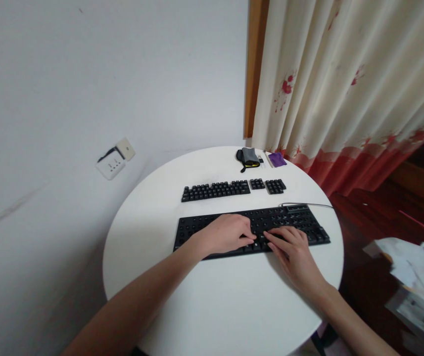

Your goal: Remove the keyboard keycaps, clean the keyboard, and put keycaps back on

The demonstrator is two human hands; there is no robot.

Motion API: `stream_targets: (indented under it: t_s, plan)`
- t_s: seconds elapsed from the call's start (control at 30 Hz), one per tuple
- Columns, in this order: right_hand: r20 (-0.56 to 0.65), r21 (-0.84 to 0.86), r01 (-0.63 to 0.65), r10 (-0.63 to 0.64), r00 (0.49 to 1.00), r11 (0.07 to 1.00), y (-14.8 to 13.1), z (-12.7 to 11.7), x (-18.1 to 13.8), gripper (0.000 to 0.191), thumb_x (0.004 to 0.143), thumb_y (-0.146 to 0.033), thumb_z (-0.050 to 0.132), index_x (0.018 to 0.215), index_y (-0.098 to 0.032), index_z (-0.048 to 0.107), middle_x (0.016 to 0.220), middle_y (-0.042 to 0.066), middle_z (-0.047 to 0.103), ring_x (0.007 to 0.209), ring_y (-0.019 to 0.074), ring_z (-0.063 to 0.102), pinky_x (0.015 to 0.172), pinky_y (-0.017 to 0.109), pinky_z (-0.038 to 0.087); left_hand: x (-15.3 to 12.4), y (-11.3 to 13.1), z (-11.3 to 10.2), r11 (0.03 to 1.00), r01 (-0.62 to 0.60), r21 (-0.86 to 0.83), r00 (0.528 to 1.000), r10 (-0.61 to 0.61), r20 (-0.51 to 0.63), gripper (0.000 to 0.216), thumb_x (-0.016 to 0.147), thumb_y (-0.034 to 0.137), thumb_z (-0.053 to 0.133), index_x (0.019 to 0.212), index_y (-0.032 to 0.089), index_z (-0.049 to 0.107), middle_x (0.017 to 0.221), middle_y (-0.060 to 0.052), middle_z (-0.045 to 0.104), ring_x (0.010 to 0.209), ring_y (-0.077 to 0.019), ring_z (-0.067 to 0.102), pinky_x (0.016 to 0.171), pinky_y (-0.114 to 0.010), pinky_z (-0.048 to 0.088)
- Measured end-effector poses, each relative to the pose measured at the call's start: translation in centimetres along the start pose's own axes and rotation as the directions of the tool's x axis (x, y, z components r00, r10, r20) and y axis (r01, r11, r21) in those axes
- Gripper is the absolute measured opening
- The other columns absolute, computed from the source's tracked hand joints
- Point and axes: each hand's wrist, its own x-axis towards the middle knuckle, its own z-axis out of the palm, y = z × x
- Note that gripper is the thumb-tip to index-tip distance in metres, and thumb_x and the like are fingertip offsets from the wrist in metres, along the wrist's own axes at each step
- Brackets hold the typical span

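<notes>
A black keyboard (230,252) lies across the round white table (212,301), and most of its key positions look bare of keycaps. My left hand (228,231) rests over its lower middle, fingers curled and thumb drawn in toward the index finger; whatever is between them, if anything, is hidden. Just to the right, my right hand (289,247) has its fingers stretched toward the keyboard's lower rows, with the fingertips touching it and the thumb a little apart. Behind the keyboard, black keycaps stand in rows: a long block (217,190), a small block (257,184) and a number-pad block (275,186).
At the table's back sit a grey and black pouch (249,157), a purple cloth (277,159) and a thin stick-like item beside it. The keyboard cable (308,203) runs off right. A wall socket (111,164) is left, a curtain (308,89) right, papers (415,267) lower right.
</notes>
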Motion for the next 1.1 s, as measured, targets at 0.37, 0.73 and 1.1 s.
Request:
stream_targets:
  t_s: [0.37,0.73,1.1]
  plan:
    - [0.088,0.193,0.006,-0.023,0.996,0.981,1.3,-1.0,2.9,0.017,0.094,-0.022,0.059,0.094,-0.025,0.075,0.098,0.005,0.075,0.094,0.0239,0.064,0.085,0.045,0.044,0.0,-0.2,0.0,1.0,-0.013,-0.025,1.0,0.013,-0.003,0.017,0.092,0.027,0.063,0.1,0.022,0.077,0.096,-0.002,0.072,0.086,-0.0153,0.066,0.078,-0.026,0.048]
    - [0.091,0.002,0.105,-0.105,0.99,0.994,0.5,-1.6,1.6,0.022,0.093,-0.024,0.058,0.108,-0.024,0.074,0.118,0.007,0.07,0.109,0.0281,0.057,0.09,0.048,0.044,-0.1,-0.2,0.2,1.0,-0.009,-0.002,1.0,0.009,-0.017,0.017,0.092,0.027,0.062,0.1,0.022,0.076,0.098,-0.002,0.072,0.087,-0.0155,0.066,0.077,-0.026,0.048]
    - [0.103,-0.097,0.097,-0.087,0.991,0.991,0.0,-1.2,0.8,0.025,0.096,-0.03,0.055,0.112,-0.025,0.072,0.122,0.009,0.067,0.117,0.0307,0.053,0.093,0.05,0.044,-0.2,0.6,-0.1,0.993,-0.016,0.114,1.0,0.017,-0.011,0.017,0.092,0.03,0.061,0.093,0.025,0.077,0.096,-0.002,0.067,0.087,-0.0166,0.063,0.072,-0.027,0.045]
